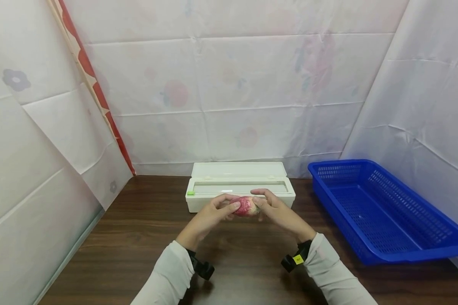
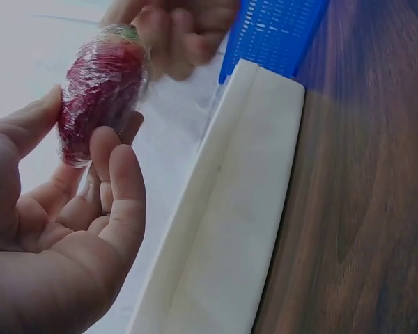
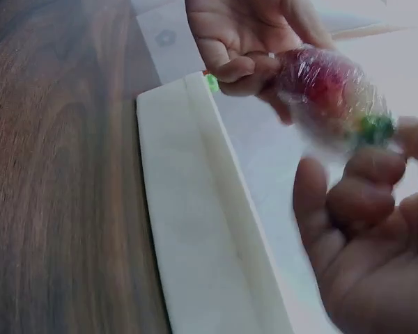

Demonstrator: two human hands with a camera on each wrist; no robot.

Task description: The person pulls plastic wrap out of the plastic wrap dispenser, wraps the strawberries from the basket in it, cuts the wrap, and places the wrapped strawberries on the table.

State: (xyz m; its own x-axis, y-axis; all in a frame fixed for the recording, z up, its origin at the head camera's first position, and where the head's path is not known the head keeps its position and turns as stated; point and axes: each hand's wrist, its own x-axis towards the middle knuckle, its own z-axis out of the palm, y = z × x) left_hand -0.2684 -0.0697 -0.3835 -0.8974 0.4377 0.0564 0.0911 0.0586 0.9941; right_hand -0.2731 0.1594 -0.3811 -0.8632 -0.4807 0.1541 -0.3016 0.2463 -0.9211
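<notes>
A red fruit, yellowish toward a green end, is wrapped in clear cling film and held up between both hands. My left hand grips its red end, thumb on the near side and fingers curled behind and below. At the green end, the thumb and curled fingers of my right hand pinch the wrapping, while the index finger is raised. Right behind the hands stands a white cling film dispenser, its lid tipped back and a green piece at its left front edge.
A blue perforated plastic basket stands on the right of the dark wooden table. White sheeting with faint prints hangs behind and along both sides. Each wrist carries a black camera strap.
</notes>
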